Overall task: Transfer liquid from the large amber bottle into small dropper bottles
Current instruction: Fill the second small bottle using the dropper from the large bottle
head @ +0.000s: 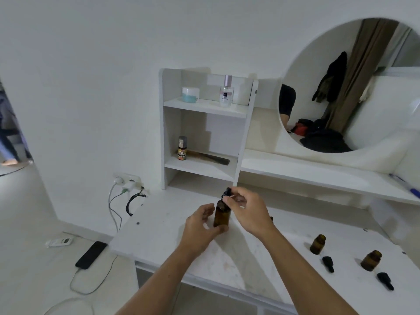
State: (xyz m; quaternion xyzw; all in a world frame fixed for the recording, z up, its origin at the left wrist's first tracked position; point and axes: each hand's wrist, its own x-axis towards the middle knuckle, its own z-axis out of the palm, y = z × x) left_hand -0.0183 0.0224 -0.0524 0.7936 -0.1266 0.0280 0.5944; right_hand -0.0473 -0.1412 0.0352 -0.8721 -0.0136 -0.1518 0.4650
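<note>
While the large amber glass bottle (222, 215) is gripped at its base by the left hand (200, 226), its black dropper cap (227, 192) is pinched by the right hand (246, 211) above the white tabletop (159, 223).

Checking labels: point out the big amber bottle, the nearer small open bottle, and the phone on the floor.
big amber bottle (222, 216), head view, on its glass body.
nearer small open bottle (371, 261), head view, on its side.
phone (91, 254), head view, on its screen.

I was at home, probably in a bedroom: a white vanity with a round mirror (354, 87), perfume (226, 93) on its shelf (204, 108), clothes reflected behind me.
</note>
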